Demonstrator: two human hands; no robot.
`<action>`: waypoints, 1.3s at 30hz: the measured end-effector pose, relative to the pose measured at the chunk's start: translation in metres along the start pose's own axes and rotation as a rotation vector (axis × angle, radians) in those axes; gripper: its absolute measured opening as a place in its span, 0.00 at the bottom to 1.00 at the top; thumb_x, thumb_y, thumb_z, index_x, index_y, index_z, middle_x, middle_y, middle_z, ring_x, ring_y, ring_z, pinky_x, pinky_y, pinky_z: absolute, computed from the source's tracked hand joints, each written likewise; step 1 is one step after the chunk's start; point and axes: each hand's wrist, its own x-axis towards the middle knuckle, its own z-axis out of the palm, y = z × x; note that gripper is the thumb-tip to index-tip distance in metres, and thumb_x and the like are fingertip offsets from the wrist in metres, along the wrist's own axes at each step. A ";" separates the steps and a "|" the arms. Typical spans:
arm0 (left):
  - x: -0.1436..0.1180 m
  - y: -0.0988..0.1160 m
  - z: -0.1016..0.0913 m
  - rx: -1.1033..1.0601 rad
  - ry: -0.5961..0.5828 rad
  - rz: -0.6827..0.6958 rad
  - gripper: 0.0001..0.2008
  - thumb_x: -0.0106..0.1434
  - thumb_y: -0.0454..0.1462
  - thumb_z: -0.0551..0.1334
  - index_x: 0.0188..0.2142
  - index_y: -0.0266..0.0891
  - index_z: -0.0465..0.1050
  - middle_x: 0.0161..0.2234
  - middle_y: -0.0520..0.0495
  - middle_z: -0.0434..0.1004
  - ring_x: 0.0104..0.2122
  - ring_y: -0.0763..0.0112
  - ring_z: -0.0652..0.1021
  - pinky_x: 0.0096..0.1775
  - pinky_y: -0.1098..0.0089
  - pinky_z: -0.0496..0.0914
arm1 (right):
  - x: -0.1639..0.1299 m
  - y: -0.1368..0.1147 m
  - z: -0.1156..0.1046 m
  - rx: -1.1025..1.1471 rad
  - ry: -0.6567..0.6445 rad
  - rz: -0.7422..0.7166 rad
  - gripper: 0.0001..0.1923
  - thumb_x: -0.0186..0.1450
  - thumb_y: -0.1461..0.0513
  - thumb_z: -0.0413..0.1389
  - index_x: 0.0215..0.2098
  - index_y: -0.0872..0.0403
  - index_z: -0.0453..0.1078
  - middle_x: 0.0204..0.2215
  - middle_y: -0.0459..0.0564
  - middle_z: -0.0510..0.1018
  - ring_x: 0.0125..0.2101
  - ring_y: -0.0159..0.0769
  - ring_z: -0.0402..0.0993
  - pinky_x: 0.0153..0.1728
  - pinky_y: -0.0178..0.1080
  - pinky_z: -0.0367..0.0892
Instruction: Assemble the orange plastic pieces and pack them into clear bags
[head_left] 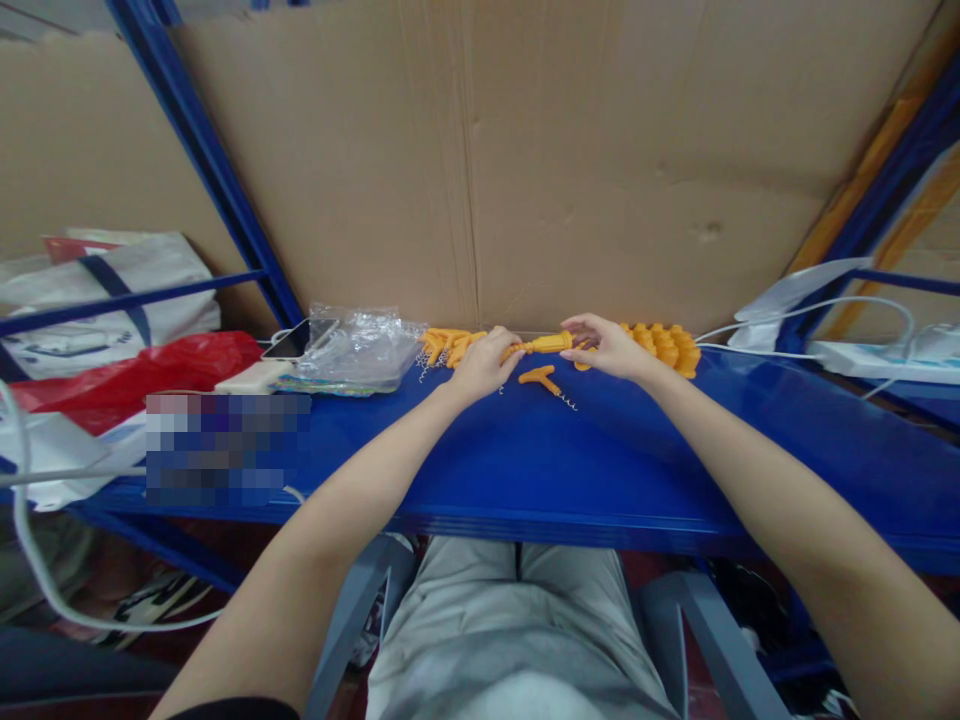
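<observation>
My left hand (482, 362) and right hand (606, 347) pinch one orange handle (546, 344) between them; one corkscrew (546, 380) lies loose below, one pile (448, 345) sits left, another pile (664, 345) right.

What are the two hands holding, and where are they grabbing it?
Both hands hold one orange plastic piece between them. The left hand grips its left end and the right hand pinches its right end, above the blue shelf.
</observation>
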 end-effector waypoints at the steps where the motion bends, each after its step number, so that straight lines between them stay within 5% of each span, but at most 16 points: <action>1: 0.000 -0.001 0.000 -0.003 -0.003 -0.002 0.05 0.68 0.35 0.59 0.39 0.38 0.73 0.37 0.46 0.77 0.38 0.66 0.78 0.43 0.64 0.73 | 0.000 0.001 0.000 0.008 -0.010 0.005 0.27 0.55 0.52 0.66 0.50 0.53 0.72 0.48 0.57 0.79 0.42 0.43 0.79 0.46 0.49 0.76; 6: 0.000 -0.002 -0.001 -0.011 -0.006 -0.007 0.04 0.67 0.36 0.59 0.40 0.39 0.72 0.37 0.46 0.77 0.39 0.66 0.78 0.43 0.64 0.73 | 0.000 0.000 0.000 0.008 -0.043 0.013 0.28 0.56 0.55 0.66 0.53 0.53 0.72 0.51 0.58 0.78 0.44 0.44 0.79 0.48 0.50 0.75; 14: -0.001 -0.002 -0.001 0.005 -0.006 0.024 0.05 0.66 0.35 0.59 0.39 0.38 0.73 0.37 0.47 0.77 0.38 0.66 0.78 0.42 0.65 0.73 | 0.000 -0.007 -0.004 -0.079 -0.111 0.053 0.24 0.58 0.57 0.64 0.51 0.58 0.75 0.38 0.56 0.83 0.36 0.44 0.80 0.41 0.47 0.77; 23: -0.001 0.000 -0.003 0.021 -0.022 0.028 0.05 0.67 0.35 0.59 0.40 0.38 0.73 0.37 0.46 0.77 0.38 0.66 0.78 0.43 0.66 0.72 | -0.001 -0.009 -0.006 -0.100 -0.137 0.057 0.24 0.59 0.55 0.63 0.50 0.58 0.75 0.34 0.54 0.82 0.30 0.40 0.78 0.34 0.43 0.75; 27: -0.001 0.000 -0.003 0.006 -0.013 0.018 0.05 0.67 0.35 0.59 0.40 0.38 0.73 0.37 0.47 0.77 0.38 0.67 0.78 0.43 0.66 0.73 | 0.000 -0.007 -0.005 -0.170 -0.101 -0.063 0.22 0.61 0.53 0.61 0.49 0.56 0.74 0.39 0.55 0.81 0.36 0.42 0.78 0.39 0.45 0.73; 32: 0.000 0.003 -0.002 -0.027 0.002 0.013 0.05 0.67 0.35 0.60 0.39 0.38 0.73 0.37 0.47 0.78 0.38 0.68 0.78 0.42 0.66 0.73 | -0.004 -0.020 0.003 -0.538 -0.029 -0.273 0.18 0.64 0.54 0.59 0.49 0.53 0.73 0.46 0.59 0.79 0.48 0.49 0.74 0.49 0.50 0.64; 39: 0.000 0.012 -0.002 -0.042 -0.007 0.003 0.06 0.68 0.36 0.59 0.40 0.38 0.73 0.38 0.46 0.79 0.38 0.67 0.78 0.43 0.65 0.73 | -0.009 -0.036 0.007 -0.752 -0.074 -0.394 0.14 0.69 0.58 0.51 0.47 0.54 0.75 0.38 0.57 0.81 0.42 0.47 0.74 0.48 0.48 0.57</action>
